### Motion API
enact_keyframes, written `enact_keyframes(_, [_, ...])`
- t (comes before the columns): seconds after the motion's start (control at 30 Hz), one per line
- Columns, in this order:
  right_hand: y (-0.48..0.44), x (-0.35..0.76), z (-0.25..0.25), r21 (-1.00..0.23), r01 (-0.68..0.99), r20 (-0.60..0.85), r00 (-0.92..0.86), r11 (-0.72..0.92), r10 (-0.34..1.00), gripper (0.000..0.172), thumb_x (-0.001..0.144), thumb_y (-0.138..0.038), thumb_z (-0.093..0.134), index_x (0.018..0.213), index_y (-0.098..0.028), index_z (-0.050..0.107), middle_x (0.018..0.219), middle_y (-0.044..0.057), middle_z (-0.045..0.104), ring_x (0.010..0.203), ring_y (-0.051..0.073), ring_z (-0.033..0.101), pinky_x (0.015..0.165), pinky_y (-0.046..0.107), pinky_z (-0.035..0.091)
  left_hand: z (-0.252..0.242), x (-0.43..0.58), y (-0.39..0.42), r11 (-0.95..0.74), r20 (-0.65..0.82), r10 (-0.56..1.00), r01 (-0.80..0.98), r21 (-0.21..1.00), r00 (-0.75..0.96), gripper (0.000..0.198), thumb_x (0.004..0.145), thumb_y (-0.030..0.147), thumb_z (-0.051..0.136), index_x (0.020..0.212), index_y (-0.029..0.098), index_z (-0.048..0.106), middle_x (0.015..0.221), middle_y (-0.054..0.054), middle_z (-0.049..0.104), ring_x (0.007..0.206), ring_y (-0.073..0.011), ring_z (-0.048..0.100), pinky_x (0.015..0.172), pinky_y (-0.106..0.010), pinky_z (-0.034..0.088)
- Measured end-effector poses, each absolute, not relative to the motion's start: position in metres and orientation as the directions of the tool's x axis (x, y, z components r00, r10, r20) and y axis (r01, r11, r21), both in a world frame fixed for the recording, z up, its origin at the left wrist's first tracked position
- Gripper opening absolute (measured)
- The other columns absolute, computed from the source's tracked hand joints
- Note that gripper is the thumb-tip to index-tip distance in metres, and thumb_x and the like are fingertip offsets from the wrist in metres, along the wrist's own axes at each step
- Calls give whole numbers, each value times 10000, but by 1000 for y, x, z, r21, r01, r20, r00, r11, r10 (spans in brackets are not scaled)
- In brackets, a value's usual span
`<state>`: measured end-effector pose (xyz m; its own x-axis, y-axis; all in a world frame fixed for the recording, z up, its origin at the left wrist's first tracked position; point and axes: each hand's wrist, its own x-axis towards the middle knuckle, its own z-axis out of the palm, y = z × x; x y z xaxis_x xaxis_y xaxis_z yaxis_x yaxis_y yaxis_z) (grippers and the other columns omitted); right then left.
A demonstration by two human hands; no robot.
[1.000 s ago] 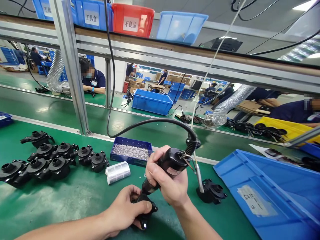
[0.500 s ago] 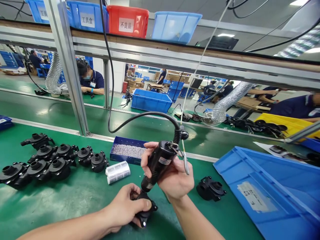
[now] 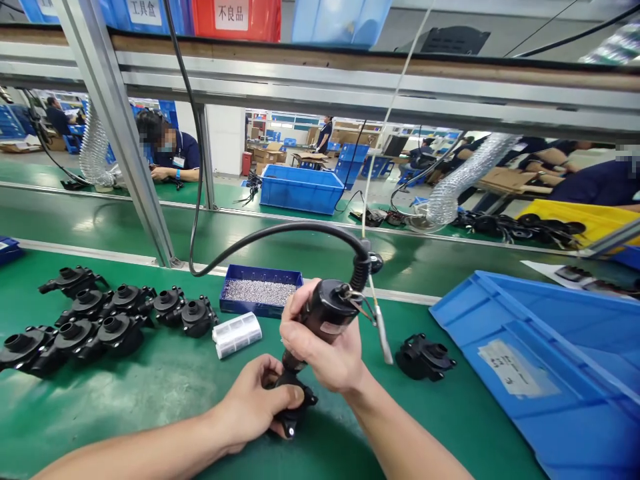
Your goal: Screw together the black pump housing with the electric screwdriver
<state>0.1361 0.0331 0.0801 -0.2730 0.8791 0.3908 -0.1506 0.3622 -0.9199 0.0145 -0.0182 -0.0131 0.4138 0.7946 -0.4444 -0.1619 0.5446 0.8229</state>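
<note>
Nearest the camera, the left hand (image 3: 255, 403) wraps its fingers around a small black plastic pump housing (image 3: 293, 407), pinning it on the green bench mat (image 3: 150, 393). Just above, the right hand (image 3: 320, 343) closes fully around a black corded electric screwdriver (image 3: 323, 317), tilted with its tip down on the housing. To the right, another black housing (image 3: 424, 359) lies alone beside a large blue plastic bin (image 3: 550, 373). To the left sit a white ribbed plastic piece (image 3: 237, 334) and a cluster of black housings (image 3: 95, 320). Behind the hands is a shallow blue tray of silver screws (image 3: 260, 293).
</note>
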Motion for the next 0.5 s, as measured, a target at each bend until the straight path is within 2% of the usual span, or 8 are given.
enact_keyframes(0.1, [35, 131, 82, -913, -151, 403, -209, 378, 891, 282, 903, -340, 790, 967, -196, 555, 759, 13, 587, 562, 120, 502, 494, 260, 409, -12, 15, -20, 568, -481, 784, -140, 811, 392, 581, 605, 457, 772, 1004, 161, 472, 861, -15, 561, 712, -153, 572, 541, -282, 560])
enact_keyframes(0.2, [31, 132, 94, -897, -211, 425, -174, 388, 888, 276, 923, -356, 775, 979, -198, 556, 708, -7, 584, 488, 96, 454, 466, 237, 377, -11, 12, -16, 569, -487, 787, -138, 811, 379, 598, 587, 482, 767, 991, 165, 461, 850, -11, 564, 707, -148, 567, 548, -287, 565])
enact_keyframes(0.3, [20, 140, 117, -886, -370, 386, -254, 280, 887, 313, 893, -427, 780, 1047, -211, 614, 774, 38, 653, 539, 136, 523, 522, 272, 426, -11, 5, -4, 545, -475, 810, -143, 826, 345, 633, 587, 511, 769, 1015, 154, 469, 856, -22, 581, 697, -141, 558, 545, -278, 557])
enact_keyframes(0.37, [12, 145, 131, -885, -434, 334, -342, 168, 878, 467, 849, -534, 766, 1167, -207, 670, 858, 91, 692, 606, 185, 578, 573, 321, 458, -11, -1, 5, 524, -461, 826, -142, 840, 324, 660, 585, 525, 776, 1035, 146, 477, 886, -46, 602, 726, -159, 581, 549, -281, 562])
enact_keyframes(0.43, [9, 146, 137, -889, -443, 307, -383, 118, 872, 583, 847, -594, 696, 1245, -168, 693, 847, 126, 700, 587, 210, 583, 559, 342, 450, -11, -5, 10, 500, -434, 838, -144, 854, 332, 650, 601, 516, 774, 1047, 143, 484, 937, -82, 631, 756, -177, 606, 557, -286, 569])
enact_keyframes(0.5, [10, 143, 135, -883, -452, 310, -365, 124, 878, 556, 866, -580, 633, 1209, -148, 710, 777, 130, 691, 521, 212, 556, 505, 334, 417, -11, -7, 12, 486, -414, 842, -152, 861, 347, 613, 623, 485, 771, 1049, 149, 485, 973, -104, 650, 761, -184, 617, 561, -288, 571])
